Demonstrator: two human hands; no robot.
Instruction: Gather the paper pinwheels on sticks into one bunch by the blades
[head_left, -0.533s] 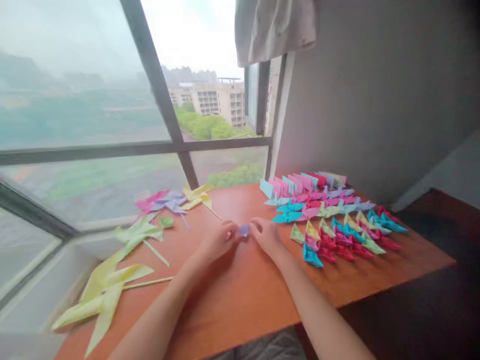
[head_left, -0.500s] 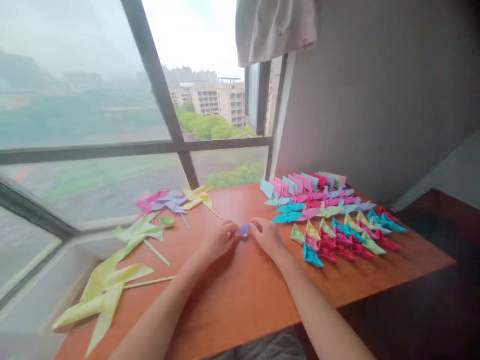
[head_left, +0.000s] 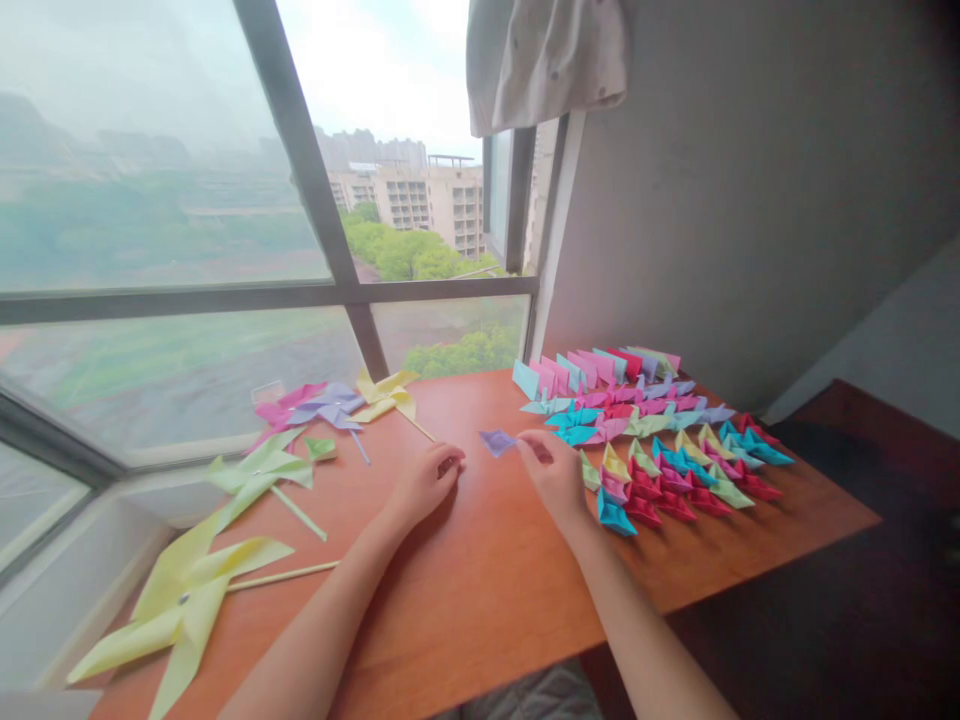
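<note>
Here, the right hand (head_left: 553, 475) pinches purple paper (head_left: 496, 443)

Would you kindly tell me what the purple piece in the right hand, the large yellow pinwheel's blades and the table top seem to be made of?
Purple piece: probably matte paper, given its folded, pointed shape. Pinwheel blades: likely thin matte paper too, from their broad, curled edges. Table top: wood or wood-look laminate, reddish-brown with a soft sheen.

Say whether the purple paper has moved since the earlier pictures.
Yes: against the front blue boat, the purple paper has shifted rightward and up in the view, pinched by the right hand.
</note>
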